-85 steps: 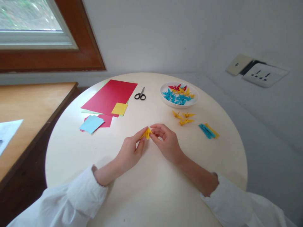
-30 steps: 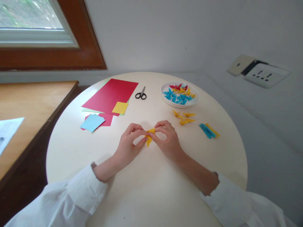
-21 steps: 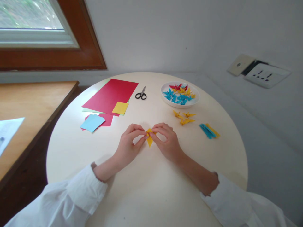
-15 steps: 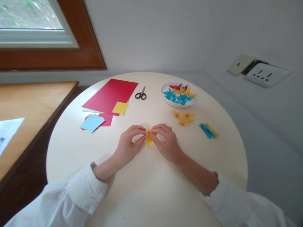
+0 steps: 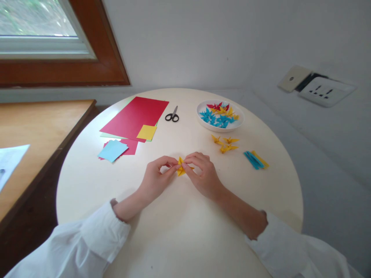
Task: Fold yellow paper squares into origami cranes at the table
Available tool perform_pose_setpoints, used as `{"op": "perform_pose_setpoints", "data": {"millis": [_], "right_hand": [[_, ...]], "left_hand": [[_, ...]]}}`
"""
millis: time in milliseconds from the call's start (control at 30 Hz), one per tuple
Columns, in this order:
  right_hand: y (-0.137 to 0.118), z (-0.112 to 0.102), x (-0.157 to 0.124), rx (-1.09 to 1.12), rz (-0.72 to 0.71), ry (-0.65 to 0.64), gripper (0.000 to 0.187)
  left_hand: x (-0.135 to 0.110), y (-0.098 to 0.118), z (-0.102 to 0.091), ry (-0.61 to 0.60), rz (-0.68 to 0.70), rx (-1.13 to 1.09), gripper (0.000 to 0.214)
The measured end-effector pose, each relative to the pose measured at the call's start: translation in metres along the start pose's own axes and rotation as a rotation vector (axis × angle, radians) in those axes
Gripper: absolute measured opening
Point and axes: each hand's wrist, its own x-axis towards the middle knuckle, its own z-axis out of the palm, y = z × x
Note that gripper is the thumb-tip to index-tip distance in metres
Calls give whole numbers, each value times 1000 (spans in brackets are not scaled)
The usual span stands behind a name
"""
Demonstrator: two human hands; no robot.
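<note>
Between my two hands is a small piece of folded yellow origami paper [image 5: 181,170], pinched just above the white round table [image 5: 185,239]. My left hand [image 5: 158,173] closes thumb and fingers on its left side. On the other side, my right hand [image 5: 204,173] grips it with thumb and forefinger. Fingertips hide part of the folds. Several yellow paper cranes [image 5: 227,148] stand on the table beyond my right hand. Farther right lies a bundle of narrow folded blue paper [image 5: 252,160] and yellow paper [image 5: 261,159].
A white dish [image 5: 205,125] holds red, yellow and blue cranes. Black-handled scissors [image 5: 172,116] lie near the middle back. Red sheets [image 5: 136,116], a yellow square [image 5: 147,132] and light blue squares [image 5: 113,150] lie at left. A wooden table [image 5: 37,123] stands beyond.
The yellow paper has changed shape between my fingers: its long lower point is gone, and points now show at the top, bottom and right. Both hands stay nearly in place.
</note>
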Motion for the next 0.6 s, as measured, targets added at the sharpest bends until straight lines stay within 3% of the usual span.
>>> {"op": "perform_pose_setpoints", "data": {"millis": [600], "right_hand": [[1, 0, 0, 24, -2, -11, 7]], "left_hand": [[1, 2, 1, -17, -105, -93, 11]]}}
